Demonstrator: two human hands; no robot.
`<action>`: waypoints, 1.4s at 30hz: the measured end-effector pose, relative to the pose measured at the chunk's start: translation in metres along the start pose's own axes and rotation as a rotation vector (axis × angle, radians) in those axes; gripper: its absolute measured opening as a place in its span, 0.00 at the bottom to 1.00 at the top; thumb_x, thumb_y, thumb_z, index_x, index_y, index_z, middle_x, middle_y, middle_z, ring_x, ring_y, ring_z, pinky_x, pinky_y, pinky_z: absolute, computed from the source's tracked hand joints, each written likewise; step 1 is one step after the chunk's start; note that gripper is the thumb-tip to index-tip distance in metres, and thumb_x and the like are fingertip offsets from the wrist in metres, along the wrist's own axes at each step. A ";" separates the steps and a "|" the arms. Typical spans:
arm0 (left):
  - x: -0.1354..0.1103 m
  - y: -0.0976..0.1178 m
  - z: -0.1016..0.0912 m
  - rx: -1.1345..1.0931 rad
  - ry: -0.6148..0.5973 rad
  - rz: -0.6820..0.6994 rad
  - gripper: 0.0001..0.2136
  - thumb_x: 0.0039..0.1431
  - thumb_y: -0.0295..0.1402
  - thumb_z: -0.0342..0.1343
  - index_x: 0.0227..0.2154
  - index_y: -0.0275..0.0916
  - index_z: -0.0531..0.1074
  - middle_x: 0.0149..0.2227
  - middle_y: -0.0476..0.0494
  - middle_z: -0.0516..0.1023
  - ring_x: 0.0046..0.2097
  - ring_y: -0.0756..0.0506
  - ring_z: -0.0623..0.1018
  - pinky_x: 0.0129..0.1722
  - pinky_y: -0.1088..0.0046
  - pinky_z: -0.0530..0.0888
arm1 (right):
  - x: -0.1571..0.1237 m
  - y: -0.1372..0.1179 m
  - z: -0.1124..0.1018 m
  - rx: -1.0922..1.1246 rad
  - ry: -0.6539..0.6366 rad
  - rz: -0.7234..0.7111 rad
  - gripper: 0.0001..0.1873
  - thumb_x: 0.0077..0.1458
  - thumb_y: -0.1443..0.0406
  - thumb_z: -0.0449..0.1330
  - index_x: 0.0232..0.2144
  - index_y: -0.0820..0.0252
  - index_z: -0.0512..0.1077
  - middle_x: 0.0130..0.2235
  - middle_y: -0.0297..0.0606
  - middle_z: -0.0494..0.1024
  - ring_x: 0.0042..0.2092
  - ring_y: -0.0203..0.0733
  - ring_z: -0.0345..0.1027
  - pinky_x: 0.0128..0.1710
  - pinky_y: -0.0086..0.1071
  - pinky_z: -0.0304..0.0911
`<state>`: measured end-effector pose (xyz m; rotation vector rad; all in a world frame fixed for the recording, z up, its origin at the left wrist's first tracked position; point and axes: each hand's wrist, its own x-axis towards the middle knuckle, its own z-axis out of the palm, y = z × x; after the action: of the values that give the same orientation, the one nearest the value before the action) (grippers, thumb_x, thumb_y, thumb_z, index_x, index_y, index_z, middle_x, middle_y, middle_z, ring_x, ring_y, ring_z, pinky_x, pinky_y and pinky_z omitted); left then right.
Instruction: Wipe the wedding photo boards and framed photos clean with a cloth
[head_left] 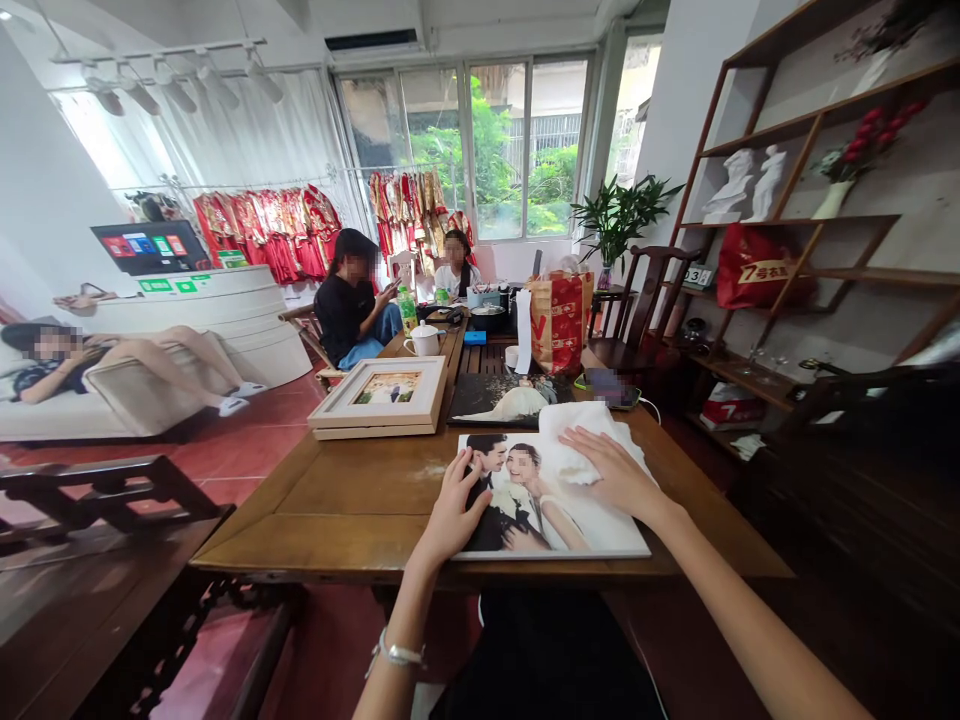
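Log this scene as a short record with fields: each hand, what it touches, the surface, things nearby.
Left hand: fingers resting on the wedding photo at its left edge
Right hand: flat on a white cloth lying on the photo
Surface: wooden table
Nearby: framed picture to the left, red bag farther back

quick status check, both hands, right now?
Left hand: open, fingers resting on the left edge of the wedding photo, gripping nothing.
Right hand: open, flat on the white cloth lying on that photo.
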<state>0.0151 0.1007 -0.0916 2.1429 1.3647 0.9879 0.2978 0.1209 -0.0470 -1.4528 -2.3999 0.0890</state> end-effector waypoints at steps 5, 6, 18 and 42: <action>0.000 0.004 0.002 0.011 0.010 -0.033 0.23 0.60 0.34 0.49 0.58 0.40 0.60 0.65 0.38 0.50 0.66 0.39 0.49 0.63 0.53 0.49 | -0.072 -0.027 -0.004 -0.001 -0.023 -0.070 0.44 0.37 0.77 0.48 0.60 0.55 0.56 0.63 0.35 0.55 0.64 0.42 0.42 0.62 0.47 0.40; 0.000 0.005 0.001 0.012 0.007 -0.038 0.23 0.60 0.34 0.49 0.58 0.39 0.60 0.65 0.37 0.50 0.66 0.39 0.49 0.63 0.53 0.49 | -0.089 -0.033 -0.007 -0.006 -0.034 -0.084 0.44 0.38 0.77 0.48 0.61 0.53 0.55 0.64 0.33 0.53 0.64 0.41 0.42 0.63 0.47 0.40; 0.000 0.006 -0.003 -0.016 -0.004 0.009 0.23 0.59 0.34 0.49 0.58 0.38 0.60 0.64 0.36 0.52 0.66 0.40 0.49 0.63 0.54 0.50 | -0.007 -0.007 -0.005 0.001 -0.059 0.021 0.34 0.46 0.72 0.51 0.58 0.60 0.61 0.62 0.40 0.58 0.63 0.44 0.46 0.61 0.46 0.43; -0.002 0.011 -0.005 -0.014 0.012 0.012 0.22 0.59 0.33 0.50 0.57 0.41 0.61 0.64 0.40 0.53 0.66 0.40 0.50 0.63 0.52 0.52 | 0.002 -0.009 0.001 0.007 -0.075 -0.009 0.32 0.49 0.66 0.54 0.58 0.57 0.60 0.64 0.41 0.52 0.65 0.46 0.40 0.62 0.50 0.38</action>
<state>0.0175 0.0935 -0.0818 2.1400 1.3481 1.0137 0.2888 0.1184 -0.0457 -1.4602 -2.4625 0.1515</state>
